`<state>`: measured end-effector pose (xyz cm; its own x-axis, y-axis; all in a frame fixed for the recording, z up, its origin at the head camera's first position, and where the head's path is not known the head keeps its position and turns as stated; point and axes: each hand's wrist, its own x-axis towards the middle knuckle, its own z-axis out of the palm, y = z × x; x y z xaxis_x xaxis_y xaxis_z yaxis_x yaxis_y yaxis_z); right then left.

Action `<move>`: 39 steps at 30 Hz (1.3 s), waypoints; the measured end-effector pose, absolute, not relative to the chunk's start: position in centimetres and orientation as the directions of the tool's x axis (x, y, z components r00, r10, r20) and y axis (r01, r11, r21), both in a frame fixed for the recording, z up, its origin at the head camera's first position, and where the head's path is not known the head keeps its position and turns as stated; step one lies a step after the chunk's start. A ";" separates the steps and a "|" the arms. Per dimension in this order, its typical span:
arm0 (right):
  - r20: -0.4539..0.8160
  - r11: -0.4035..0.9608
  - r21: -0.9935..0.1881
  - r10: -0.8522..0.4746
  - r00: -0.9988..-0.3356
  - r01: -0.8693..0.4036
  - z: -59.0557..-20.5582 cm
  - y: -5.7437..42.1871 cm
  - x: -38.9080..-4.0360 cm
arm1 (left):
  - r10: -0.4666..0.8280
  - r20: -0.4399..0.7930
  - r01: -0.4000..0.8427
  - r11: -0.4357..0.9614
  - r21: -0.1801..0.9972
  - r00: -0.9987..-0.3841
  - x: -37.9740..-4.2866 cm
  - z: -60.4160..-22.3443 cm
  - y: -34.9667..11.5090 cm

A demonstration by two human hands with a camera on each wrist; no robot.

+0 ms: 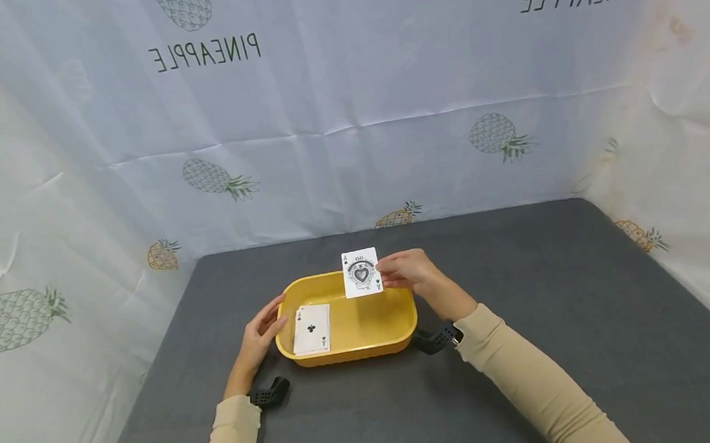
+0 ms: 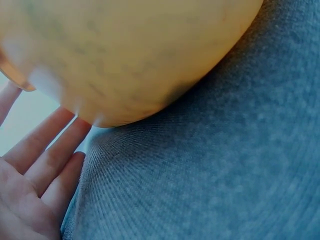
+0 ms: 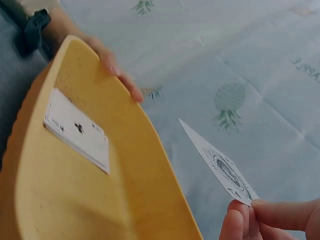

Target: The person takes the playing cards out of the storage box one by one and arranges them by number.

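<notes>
My right hand (image 1: 412, 270) pinches a playing card (image 1: 361, 273) between thumb and fingers at its right edge. This card is an ace with a large ornate black emblem, held face up above the far side of a yellow tray (image 1: 370, 316). Tilted in the right wrist view, the same card (image 3: 225, 172) is apart from the tray. A stack of playing cards (image 1: 312, 330), ace of clubs on top, lies at the tray's left end. My left hand (image 1: 262, 336) touches the tray's left rim, its fingers (image 2: 55, 155) fairly straight against the outer wall.
The tray stands on a dark grey cloth-covered table (image 1: 533, 333). White curtains (image 1: 342, 87) with pineapple prints hang behind and at both sides. Each wrist wears a black camera strap (image 1: 435, 340).
</notes>
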<state>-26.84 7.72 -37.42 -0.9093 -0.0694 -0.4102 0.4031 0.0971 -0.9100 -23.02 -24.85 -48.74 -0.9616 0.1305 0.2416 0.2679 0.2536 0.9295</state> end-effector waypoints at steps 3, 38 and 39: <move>-0.417 0.112 -0.905 -0.046 -0.908 0.410 -37.6 8.7 -27.5 | 0.136 0.243 0.271 0.256 0.928 -0.960 -23.0 -48.8 -24.9; -0.488 -0.070 -0.872 0.203 -0.849 0.485 -43.4 17.5 -33.8 | 0.146 0.232 0.261 0.230 0.937 -0.962 -23.0 -48.9 -25.1; -0.492 -0.073 -0.870 0.211 -0.845 0.488 -43.6 17.5 -33.9 | 0.145 0.230 0.259 0.231 0.938 -0.962 -23.0 -48.9 -25.1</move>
